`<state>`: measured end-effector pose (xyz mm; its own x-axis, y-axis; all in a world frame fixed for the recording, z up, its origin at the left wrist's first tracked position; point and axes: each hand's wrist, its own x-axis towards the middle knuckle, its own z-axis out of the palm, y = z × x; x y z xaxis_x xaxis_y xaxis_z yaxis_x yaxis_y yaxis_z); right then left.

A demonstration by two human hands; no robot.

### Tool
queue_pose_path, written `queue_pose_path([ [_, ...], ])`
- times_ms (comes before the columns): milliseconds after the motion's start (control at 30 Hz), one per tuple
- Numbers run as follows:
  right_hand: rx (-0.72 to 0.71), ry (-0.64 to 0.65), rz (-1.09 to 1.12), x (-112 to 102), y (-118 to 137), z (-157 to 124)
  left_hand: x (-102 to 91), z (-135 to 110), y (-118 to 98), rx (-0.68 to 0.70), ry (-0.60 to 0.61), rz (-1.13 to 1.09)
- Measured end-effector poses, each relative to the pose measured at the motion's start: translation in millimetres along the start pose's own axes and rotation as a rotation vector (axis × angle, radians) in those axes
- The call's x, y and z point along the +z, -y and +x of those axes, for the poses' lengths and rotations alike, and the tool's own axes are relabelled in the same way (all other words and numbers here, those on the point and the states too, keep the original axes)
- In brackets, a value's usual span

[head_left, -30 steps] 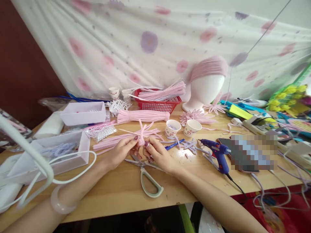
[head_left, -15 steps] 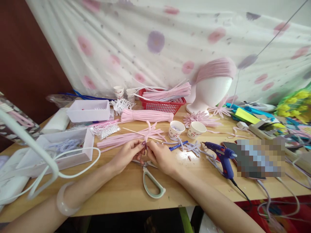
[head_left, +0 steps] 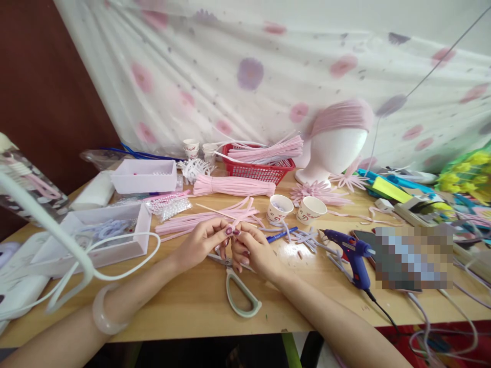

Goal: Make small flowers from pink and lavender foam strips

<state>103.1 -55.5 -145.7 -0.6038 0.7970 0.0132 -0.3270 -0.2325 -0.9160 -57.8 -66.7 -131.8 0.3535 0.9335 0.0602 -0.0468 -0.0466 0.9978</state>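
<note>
My left hand point(head_left: 209, 240) and my right hand point(head_left: 256, 249) meet over the middle of the table. Thumbs and fingertips of both pinch a pink pipe cleaner point(head_left: 238, 220), whose free end slants up and to the right. Fingers cover its lower part. Just beneath the hands lie scissors point(head_left: 253, 309), with the handle loop toward me and the blades partly hidden. Behind the hands, loose pink pipe cleaners point(head_left: 180, 225) are spread out, and a thin wooden stick point(head_left: 209, 208) rests across them. A blue pen point(head_left: 282, 235) lies right of my right hand.
A blue glue gun point(head_left: 355, 255) and a phone point(head_left: 399, 276) lie to the right. Two paper cups point(head_left: 311, 210) stand ahead. Farther back are a red basket point(head_left: 264, 171), a bundle of pipe cleaners point(head_left: 233, 185) and a foam head point(head_left: 337, 148). White trays point(head_left: 140, 245) and a lamp arm point(head_left: 57, 230) occupy the left.
The pipe cleaner's free end has gone from nearly upright to slanting right. My right hand has turned, so its fingertips show and press beside the left ones. The view has shifted slightly.
</note>
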Motion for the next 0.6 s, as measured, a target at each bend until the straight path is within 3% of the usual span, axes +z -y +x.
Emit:
queue_pose_path([
  [100,0.113,0.027,0.191,2.0,6.9,-0.9,-3.1,-2.1,-9.5,0.043,0.04,0.127],
  [200,0.118,0.067,0.165,-1.3,8.5,-1.4,-6.1,-1.3,-12.2,0.022,0.069,0.119],
  [333,0.037,0.073,-0.025,-8.6,2.5,-0.7,-11.2,3.9,-6.6,-0.026,0.088,0.063],
  [600,-0.2,-0.084,-0.518,-7.0,2.6,-7.2,-8.7,1.7,0.6,0.012,0.04,0.118],
])
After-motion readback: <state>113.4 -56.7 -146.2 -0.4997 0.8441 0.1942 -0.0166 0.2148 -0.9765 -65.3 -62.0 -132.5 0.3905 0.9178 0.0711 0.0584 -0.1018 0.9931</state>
